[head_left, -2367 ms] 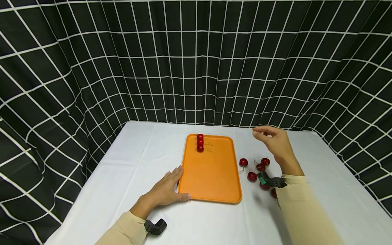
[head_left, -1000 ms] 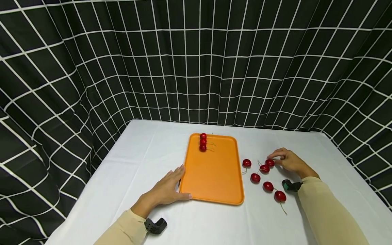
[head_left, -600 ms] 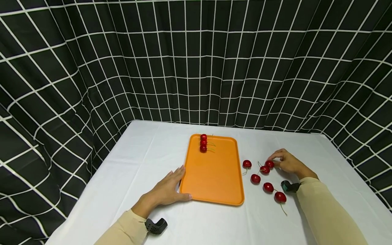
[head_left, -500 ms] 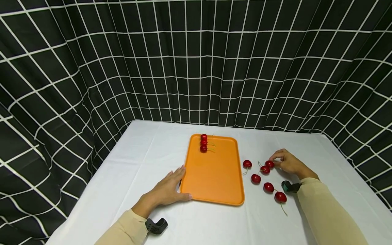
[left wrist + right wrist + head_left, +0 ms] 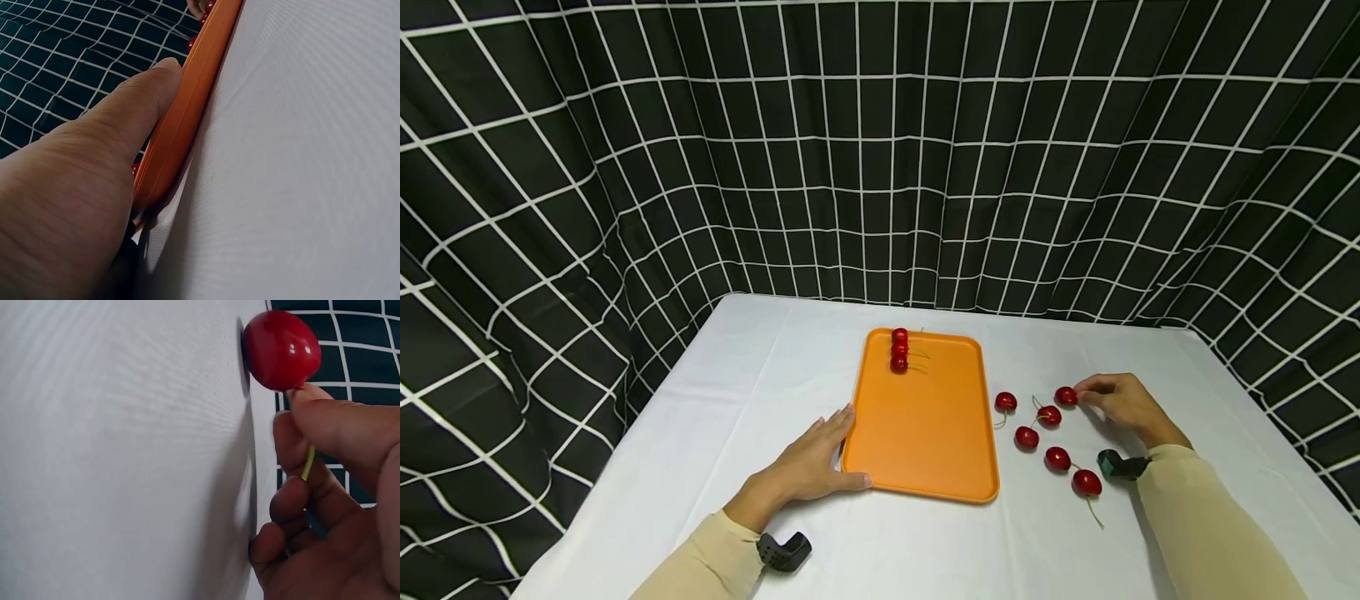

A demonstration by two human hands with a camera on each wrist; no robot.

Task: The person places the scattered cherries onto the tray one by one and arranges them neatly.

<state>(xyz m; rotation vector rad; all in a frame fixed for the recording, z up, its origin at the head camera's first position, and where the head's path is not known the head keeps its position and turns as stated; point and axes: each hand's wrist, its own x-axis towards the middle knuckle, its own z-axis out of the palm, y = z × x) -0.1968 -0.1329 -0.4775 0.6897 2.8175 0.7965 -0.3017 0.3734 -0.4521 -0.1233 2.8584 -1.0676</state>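
Observation:
My right hand (image 5: pixel 1131 407) pinches the stem of a red cherry (image 5: pixel 1065 396) between thumb and fingertip. In the right wrist view that cherry (image 5: pixel 281 350) sits close to the white cloth, and its green stem end pokes out below the thumb. My left hand (image 5: pixel 808 462) lies at the near left corner of an orange tray (image 5: pixel 925 433), fingers straight along the left side and thumb on the front rim. The left wrist view shows the thumb (image 5: pixel 137 103) against the tray's edge (image 5: pixel 187 112). Inside the tray, three cherries (image 5: pixel 898 350) form a column at the far left, stems pointing right.
Right of the tray, several loose cherries (image 5: pixel 1026 438) with stems lie scattered on the white tablecloth (image 5: pixel 760 375). One cherry (image 5: pixel 1048 417) lies just beside the held one. A black cloth with a white grid (image 5: pixel 880 167) encloses the table's back and sides.
My right hand came down from above the table to the far right cherry, then shifted from around its body to its stem, drawing it slightly right and away. The left hand stays put.

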